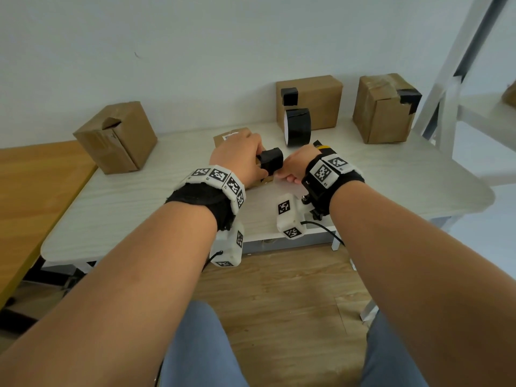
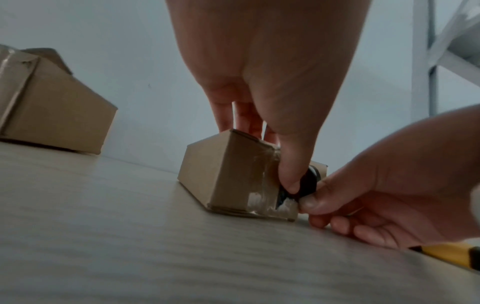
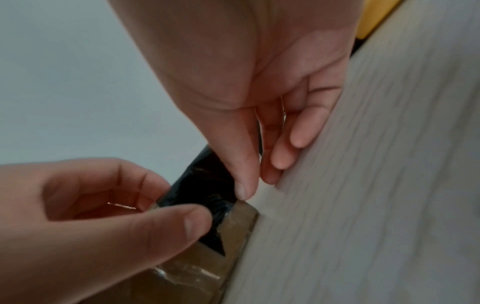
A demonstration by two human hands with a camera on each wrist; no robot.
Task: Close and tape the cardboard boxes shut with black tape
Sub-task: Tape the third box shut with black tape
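Left wrist view: the small cardboard box [image 2: 228, 172] lies on the pale surface [image 2: 103, 236], left hand [image 2: 265, 86] clamped over it, thumb pressing the strip of black tape [image 2: 307, 183] onto its end. The right hand [image 2: 394, 185] pinches the strip's free end. That box looks light and likely to slide, so hold its top down; the tape is limp and sticky, best gripped at the edges. The tape roll [image 1: 297, 127] stands behind.

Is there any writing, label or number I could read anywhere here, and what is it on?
None readable.
White label on the small box: print too blurred.
Wristband squares: black-and-white patterns, no words.
Other boxes, tape roll: nothing printed shows.
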